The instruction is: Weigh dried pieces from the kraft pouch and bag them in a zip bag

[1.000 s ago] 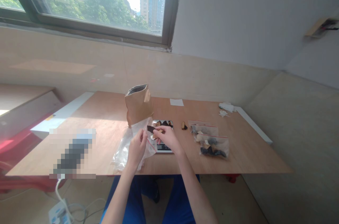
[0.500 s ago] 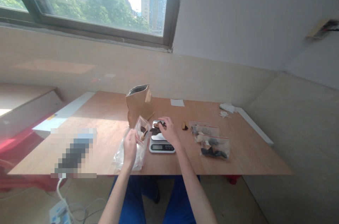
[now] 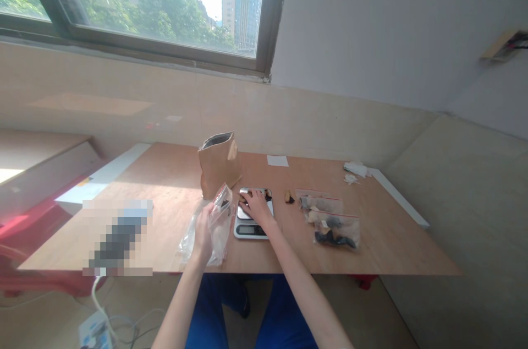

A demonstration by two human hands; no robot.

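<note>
Left hand: the left hand is raised just above the near edge of the table, fingers pinched on the mouth of a small clear bag, which it holds upright and open.
Small clear bag: a few dark and pale pieces show inside it; it hangs just left of the scale and in front of the brown paper pouch.
Right hand: the right hand lies palm down over the plate of the scale, fingers curled on the pieces there; whether it actually pinches one cannot be told.
Scale: a small silver kitchen scale near the middle of the table, its display on the near side; a dark piece shows at its far right corner.
Empty bags: a loose heap of clear bags lies under the left hand at the near edge.
Brown paper pouch: the pouch stands upright and open, just beyond the scale to its left.
Loose piece: one small brown piece lies on the table, right of the scale.
Filled bags: two sealed bags lie farther right, overlapping.
Far side: a white slip and crumpled white scraps.
</note>
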